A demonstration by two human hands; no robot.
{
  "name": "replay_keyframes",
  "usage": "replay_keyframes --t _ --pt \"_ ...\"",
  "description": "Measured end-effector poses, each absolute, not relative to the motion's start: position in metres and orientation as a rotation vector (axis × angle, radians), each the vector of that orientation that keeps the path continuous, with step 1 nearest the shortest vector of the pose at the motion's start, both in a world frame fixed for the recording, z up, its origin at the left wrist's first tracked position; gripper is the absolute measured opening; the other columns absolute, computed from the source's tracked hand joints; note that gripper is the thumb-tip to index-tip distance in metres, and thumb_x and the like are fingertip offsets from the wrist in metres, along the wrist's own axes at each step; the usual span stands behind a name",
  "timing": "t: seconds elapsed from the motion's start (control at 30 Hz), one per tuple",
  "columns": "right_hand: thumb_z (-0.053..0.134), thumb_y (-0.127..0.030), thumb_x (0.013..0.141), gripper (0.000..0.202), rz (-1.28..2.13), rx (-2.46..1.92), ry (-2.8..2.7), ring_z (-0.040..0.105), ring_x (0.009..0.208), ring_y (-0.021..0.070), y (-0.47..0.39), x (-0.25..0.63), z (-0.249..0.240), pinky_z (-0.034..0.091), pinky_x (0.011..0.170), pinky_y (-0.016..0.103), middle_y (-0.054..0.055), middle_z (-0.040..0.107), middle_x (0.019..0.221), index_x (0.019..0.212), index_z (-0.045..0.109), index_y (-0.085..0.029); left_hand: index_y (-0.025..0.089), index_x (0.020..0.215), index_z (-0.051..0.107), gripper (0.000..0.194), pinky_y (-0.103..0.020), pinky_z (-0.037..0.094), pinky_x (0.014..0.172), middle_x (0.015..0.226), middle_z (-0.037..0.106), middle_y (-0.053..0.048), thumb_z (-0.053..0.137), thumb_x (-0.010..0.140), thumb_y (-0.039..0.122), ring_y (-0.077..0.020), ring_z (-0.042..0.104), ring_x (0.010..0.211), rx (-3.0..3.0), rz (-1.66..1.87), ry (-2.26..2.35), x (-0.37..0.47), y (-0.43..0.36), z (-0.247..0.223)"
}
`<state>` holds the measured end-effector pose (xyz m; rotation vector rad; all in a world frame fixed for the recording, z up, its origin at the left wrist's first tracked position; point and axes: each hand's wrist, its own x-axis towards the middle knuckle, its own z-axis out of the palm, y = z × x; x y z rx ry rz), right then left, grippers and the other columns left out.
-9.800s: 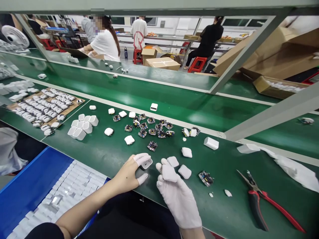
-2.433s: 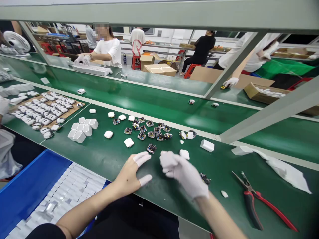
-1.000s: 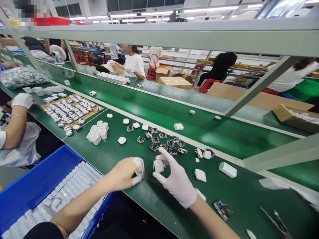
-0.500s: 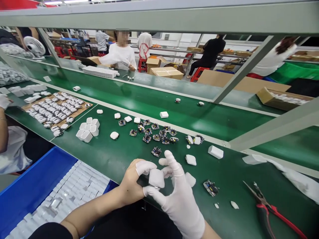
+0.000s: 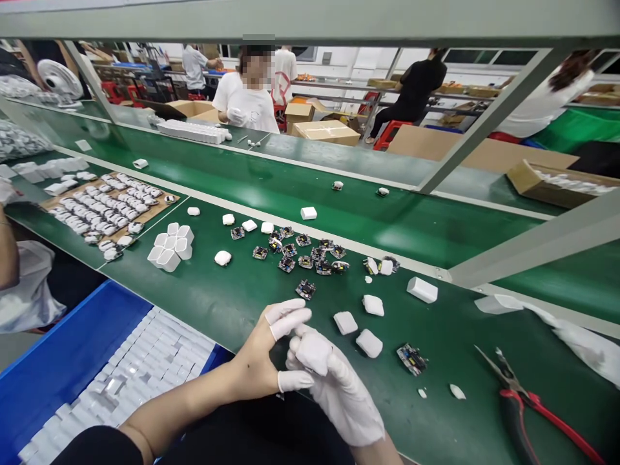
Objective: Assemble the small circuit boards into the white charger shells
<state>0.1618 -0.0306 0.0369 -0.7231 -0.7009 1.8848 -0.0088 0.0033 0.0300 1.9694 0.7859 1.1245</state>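
In a white glove, my right hand (image 5: pixel 349 403) grips a small white rounded-square plastic cap (image 5: pixel 314 352) above the front edge of the green bench. My left hand (image 5: pixel 259 358), with white finger covers, is open beside that cap, thumb and fingers apart; whether a fingertip touches it I cannot tell. Two similar white caps, one (image 5: pixel 345 322) and another (image 5: pixel 369 343), lie just beyond my right hand. A small circuit board (image 5: pixel 305 289) lies past my left fingertips, with several more boards (image 5: pixel 320 253) clustered behind it.
Red-handled pliers (image 5: pixel 516 391) and a loose circuit board (image 5: pixel 411 358) lie at right. A blue bin (image 5: pixel 58 336) of white parts stands at lower left. White sleeves (image 5: pixel 170 247) stand grouped on the bench. A metal post (image 5: pixel 533 236) rises at right; a co-worker (image 5: pixel 252 97) is opposite.
My left fingers have come off the white cap and spread apart, leaving it in my right hand. The right hand has turned and drawn nearer to me, uncovering a cap on the bench.
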Motion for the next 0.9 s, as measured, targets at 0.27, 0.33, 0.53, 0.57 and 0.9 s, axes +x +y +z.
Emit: replay_keyframes --t 0.27,0.33,0.53,0.57,0.9 --pt "0.084 -0.043 0.069 0.045 1.514 -1.125 -0.749 0.065 0.084 0.0187 -0.015 0.173 0.027 0.053 0.088 0.038 0.001 0.069 0.092 0.108 0.066 -0.027 0.023 0.141 0.041 0.067 -0.049 0.039 0.112 0.139 0.051 -0.012 0.062 0.078 0.012 -0.028 0.045 0.131 2.048 0.741 1.079 -0.03 0.025 0.01" --pt "0.084 -0.041 0.067 0.046 1.435 -1.204 -0.853 0.067 0.092 0.0208 -0.012 0.171 0.023 0.054 0.09 0.04 0.002 0.07 0.1 0.107 0.065 -0.027 0.022 0.135 0.047 0.059 -0.048 0.043 0.107 0.13 0.058 -0.011 0.065 0.079 0.016 -0.0273 0.052 0.124 2.016 0.711 1.099 -0.028 0.027 0.002" --pt "0.081 -0.029 0.07 0.044 1.007 -1.36 -1.392 0.065 0.105 0.0268 -0.007 0.157 0.009 0.049 0.1 0.05 0.006 0.07 0.111 0.11 0.065 -0.025 0.022 0.136 0.045 0.063 -0.044 0.046 0.103 0.128 0.06 -0.011 0.07 0.078 0.022 -0.0253 0.057 0.117 1.848 0.717 1.097 -0.026 0.024 -0.007" --pt "0.079 -0.026 0.071 0.041 0.931 -1.368 -1.467 0.065 0.105 0.0268 -0.007 0.155 0.007 0.05 0.1 0.049 0.006 0.07 0.111 0.111 0.065 -0.025 0.022 0.137 0.043 0.065 -0.043 0.046 0.102 0.127 0.061 -0.011 0.07 0.078 0.021 -0.0248 0.058 0.115 1.824 0.721 1.093 -0.026 0.023 -0.008" --pt "0.073 -0.015 0.073 0.044 0.772 -1.369 -1.654 0.066 0.105 0.0258 -0.005 0.15 0.005 0.054 0.094 0.044 0.005 0.07 0.111 0.115 0.064 -0.027 0.021 0.139 0.039 0.069 -0.041 0.047 0.101 0.123 0.063 -0.01 0.069 0.076 0.019 -0.0233 0.061 0.111 1.743 0.738 1.045 -0.028 0.019 -0.008"
